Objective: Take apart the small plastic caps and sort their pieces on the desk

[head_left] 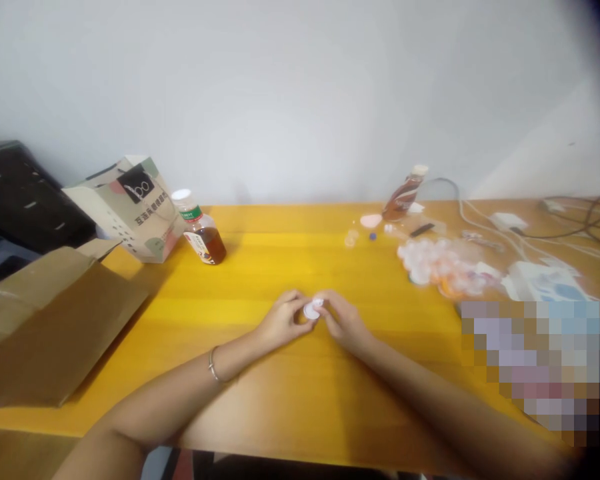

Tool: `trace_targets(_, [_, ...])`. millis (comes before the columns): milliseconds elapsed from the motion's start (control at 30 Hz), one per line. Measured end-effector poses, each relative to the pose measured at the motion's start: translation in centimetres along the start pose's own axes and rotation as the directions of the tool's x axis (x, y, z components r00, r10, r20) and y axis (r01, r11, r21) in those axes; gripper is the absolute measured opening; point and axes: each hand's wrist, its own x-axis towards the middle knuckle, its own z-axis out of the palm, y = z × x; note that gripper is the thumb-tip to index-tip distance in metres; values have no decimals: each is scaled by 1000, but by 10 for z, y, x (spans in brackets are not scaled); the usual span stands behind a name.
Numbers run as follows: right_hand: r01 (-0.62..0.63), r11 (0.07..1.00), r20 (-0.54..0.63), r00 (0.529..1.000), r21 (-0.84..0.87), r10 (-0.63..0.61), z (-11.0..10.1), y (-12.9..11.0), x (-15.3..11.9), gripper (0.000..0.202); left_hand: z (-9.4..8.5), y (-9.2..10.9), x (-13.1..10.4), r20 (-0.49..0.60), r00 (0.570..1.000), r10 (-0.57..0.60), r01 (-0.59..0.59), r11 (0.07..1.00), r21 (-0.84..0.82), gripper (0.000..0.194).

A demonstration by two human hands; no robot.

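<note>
- Left hand [280,325]: your forearm runs from the near left toward the middle of the surface [275,257], a bracelet [213,365] at the wrist; the fingers curl toward the right, with the thumb on the near side.
- Right hand [347,322]: your forearm slants in from the near right; the hand points far and left, index finger bent, thumb lower and nearer. The two hands almost meet.
- Grip: your left one grasps a small white piece [311,310] by its edge, between thumb and fingers. Your right fingertips touch its far right side; whether they are closed on it, you cannot tell from this view.
- Small white piece: pale, with a rounded outline, partly covered by your fingers; its finer detail is blurred. It lies between your hands, near the middle of the surface.
- Surroundings: at far left, a labelled bottle [205,237] stands just beside a paper bag [137,213], with a cardboard box [55,313] nearer; at right, a cluster of pale items [445,263] lies nearer than a second bottle [404,197].
</note>
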Motion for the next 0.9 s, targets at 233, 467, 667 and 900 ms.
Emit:
trace_targets(233, [-276,843,-28,945,462,325,-7,5,8,24,-4,12,-16,106,992,68,-76,994,75,29])
trace_targets(467, [-338,669,79,919,662,386,-5,7,12,35,-9,13,-26,113,993,39,-33,998,-49,59])
trace_targets(667, [-332,583,112,918,742,380,3,5,24,29,-6,5,7,-173,975,-139,74,938,-339,36])
trace_targets(900, [-350,594,99,905,725,413,8,10,38,27,-1,-8,34,-245,952,-182,56,893,-446,27])
